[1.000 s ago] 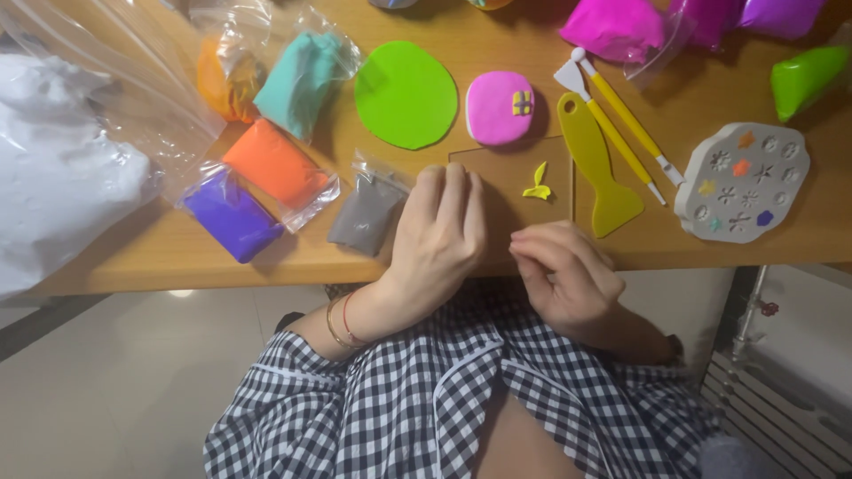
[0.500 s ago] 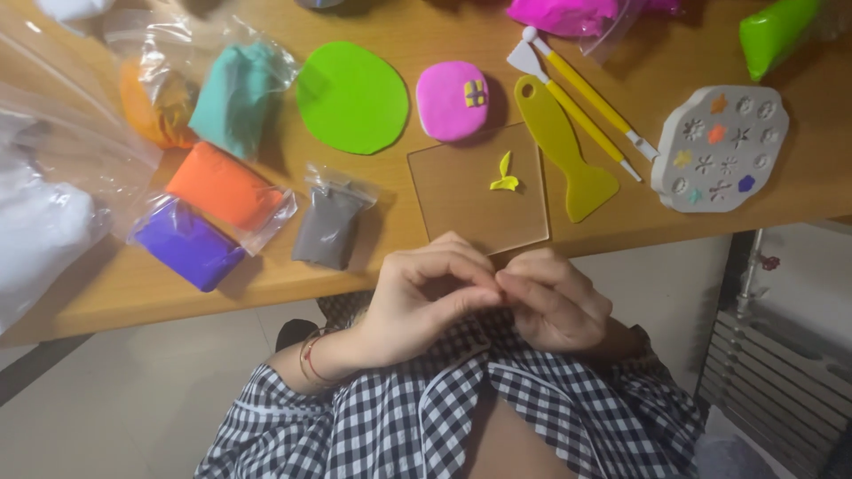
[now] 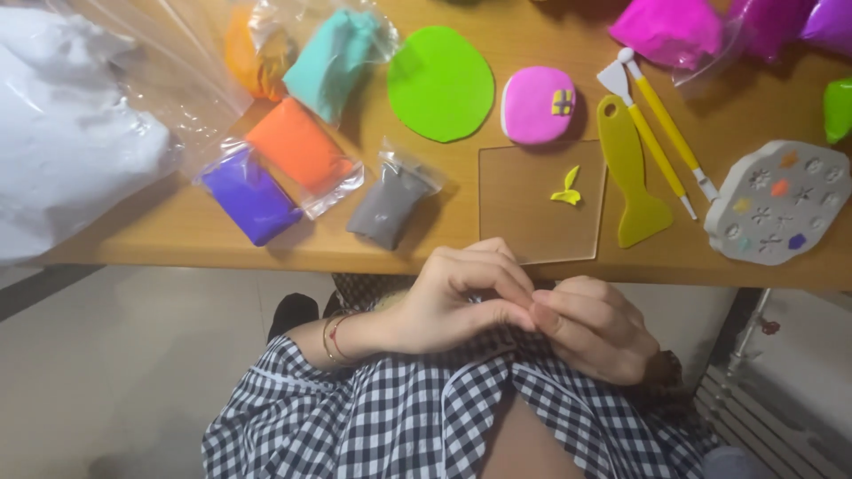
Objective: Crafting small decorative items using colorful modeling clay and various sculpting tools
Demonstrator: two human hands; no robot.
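Note:
My left hand (image 3: 453, 302) and my right hand (image 3: 593, 330) are together over my checked lap, just below the wooden table's front edge (image 3: 222, 253). Their fingertips pinch against each other; anything between them is hidden. Straight ahead on the table lies a clear square plate (image 3: 524, 222) with a small yellow clay leaf shape (image 3: 566, 188) on it. Behind the plate sit a pink clay pad with a yellow window (image 3: 532, 106) and a flat green clay disc (image 3: 441, 82).
A yellow scraper (image 3: 628, 177), two yellow-handled tools (image 3: 661, 133) and a white flower mould (image 3: 777, 200) lie to the right. Bagged clay lies left: grey (image 3: 390, 202), purple (image 3: 250, 197), orange (image 3: 297, 151), teal (image 3: 333, 51), a big white bag (image 3: 62, 151). Magenta clay (image 3: 666, 27) is far back.
Both hands came off the table near the clear plate and drew back over my lap, where their fingertips now meet. The view has shifted slightly.

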